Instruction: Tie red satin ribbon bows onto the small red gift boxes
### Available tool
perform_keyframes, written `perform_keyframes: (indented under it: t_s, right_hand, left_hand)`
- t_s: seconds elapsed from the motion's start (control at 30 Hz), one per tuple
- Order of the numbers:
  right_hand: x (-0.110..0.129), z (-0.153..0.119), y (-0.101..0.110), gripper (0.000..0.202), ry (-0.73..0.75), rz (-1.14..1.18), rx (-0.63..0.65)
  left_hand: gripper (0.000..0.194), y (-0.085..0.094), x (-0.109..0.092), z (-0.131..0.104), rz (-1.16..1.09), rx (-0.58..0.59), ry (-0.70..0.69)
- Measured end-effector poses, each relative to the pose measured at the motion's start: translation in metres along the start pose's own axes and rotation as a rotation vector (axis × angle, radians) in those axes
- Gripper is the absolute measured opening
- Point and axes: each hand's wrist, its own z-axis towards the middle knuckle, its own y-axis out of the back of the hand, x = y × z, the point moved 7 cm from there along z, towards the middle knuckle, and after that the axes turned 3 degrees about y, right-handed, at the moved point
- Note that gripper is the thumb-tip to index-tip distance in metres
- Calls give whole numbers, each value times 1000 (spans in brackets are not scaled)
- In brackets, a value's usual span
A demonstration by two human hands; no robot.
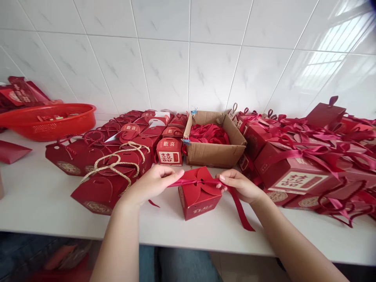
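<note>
A small red gift box (201,197) with petal-shaped top flaps stands on the white table near its front edge. Across its top runs a dark red ribbon (241,211), crossed at the middle of the flaps. My left hand (158,181) pinches one side of the ribbon to the left of the box. On the other side my right hand (236,184) pinches the ribbon, and its loose tail hangs down to the tabletop. Between the two hands the ribbon is pulled nearly straight.
Behind the box sits a cardboard carton (216,154) of red ribbons. Rows of red boxes (98,192), some with gold cords, fill the left. Ribboned red boxes (299,168) are stacked at right. A red plastic basket (61,127) stands far left, before the tiled wall (164,70).
</note>
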Motion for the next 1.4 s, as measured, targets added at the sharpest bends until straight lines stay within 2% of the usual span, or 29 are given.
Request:
perform_keyframes:
  t_s: [0.1,0.17,0.27,0.33,0.47,0.53,0.73,0.87,1.0,1.1,1.2,1.3,1.4]
  right_hand:
    - [8,0,-5,36,47,12,-2]
    - [17,1,-8,39,91,12,-5]
    - [34,7,-17,31,129,-14,59]
    - [45,13,-27,25,97,-50,195]
    - [59,19,-51,21,-62,-143,539]
    - [63,25,-58,20,-93,-172,599]
    - [59,48,-60,13,-88,-102,408]
    - [53,48,-59,18,-143,17,436]
    - [51,48,-56,17,-149,51,438]
    - [52,48,-56,19,-140,81,411]
    - [54,48,-57,18,-119,128,385]
    - [55,46,-60,13,-100,130,436]
    - [56,45,-61,15,-70,142,463]
  left_hand:
    - [38,-10,-7,2,68,186,-27]
    - [36,-11,-12,5,52,205,-70]
    - [38,-8,-19,11,-40,117,-138]
    - [40,-6,-20,14,-76,37,-150]
    - [40,-3,-20,17,-132,-102,-159]
    - [40,-3,-19,16,-190,-166,-189]
    - [35,-5,-13,8,-234,-302,-222]
    - [34,-2,-10,2,-197,-368,-228]
    - [32,-1,-9,-3,-183,-348,-205]
    - [31,0,-13,-7,-169,-351,-251]
    - [30,2,-14,-10,-133,-406,-303]
    - [29,3,-12,-10,-93,-438,-310]
    - [28,4,-8,-8,-53,-416,-293]
